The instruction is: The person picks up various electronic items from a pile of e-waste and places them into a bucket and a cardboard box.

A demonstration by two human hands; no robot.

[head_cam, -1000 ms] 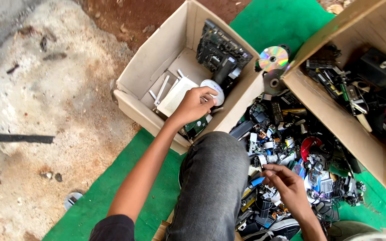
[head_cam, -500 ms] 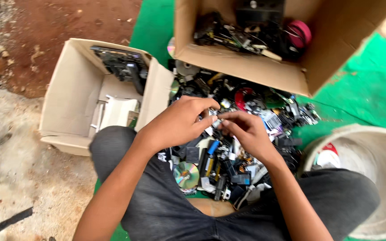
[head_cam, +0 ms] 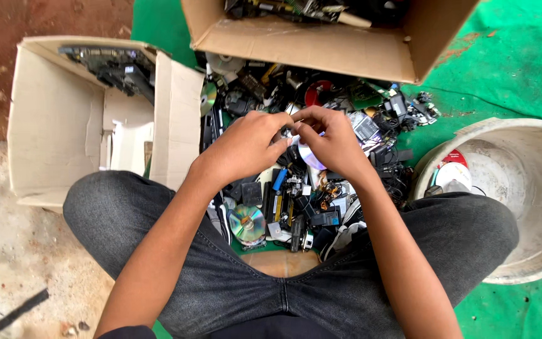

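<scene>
both hands meet over the scrap pile between the person's knees: the left hand and right hand pinch one small part between their fingertips, too hidden to make out what it is. a pale disc shows just under the right hand at 6 o'clock, another disc lies in the pile at 7 o'clock from the hands. an open box sits at 9 o'clock, a second box at 12, a white bucket at 3.

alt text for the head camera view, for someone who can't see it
Seen from above, a seated person's left hand and right hand meet over a pile of electronic scrap, fingering a small pale part. Open cardboard boxes sit left and ahead, a white bucket right.
</scene>
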